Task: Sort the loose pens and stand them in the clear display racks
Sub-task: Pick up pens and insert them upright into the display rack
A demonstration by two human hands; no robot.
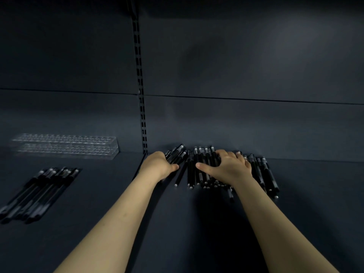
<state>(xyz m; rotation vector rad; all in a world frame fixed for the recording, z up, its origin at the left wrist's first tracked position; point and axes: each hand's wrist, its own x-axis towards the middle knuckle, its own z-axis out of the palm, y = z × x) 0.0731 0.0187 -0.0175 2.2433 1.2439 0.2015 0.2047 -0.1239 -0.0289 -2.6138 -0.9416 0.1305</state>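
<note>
left hand (pixel 160 164) grips a handful of pens (pixel 176 153) | right hand (pixel 231 167) lies spread, palm down, on the loose pile (pixel 192 170) at the shelf (pixel 177 223) back | clear racks (pixel 65 146) well apart, left | pens look light, stiff, smooth, prone to roll: pinch mid-barrel, few at once

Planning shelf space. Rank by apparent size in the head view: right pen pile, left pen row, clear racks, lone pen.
1. Right pen pile, partly under the right hand.
2-3. Clear racks and left pen row: too alike to rank; the row lies nearer.
4. Lone pen.
</note>
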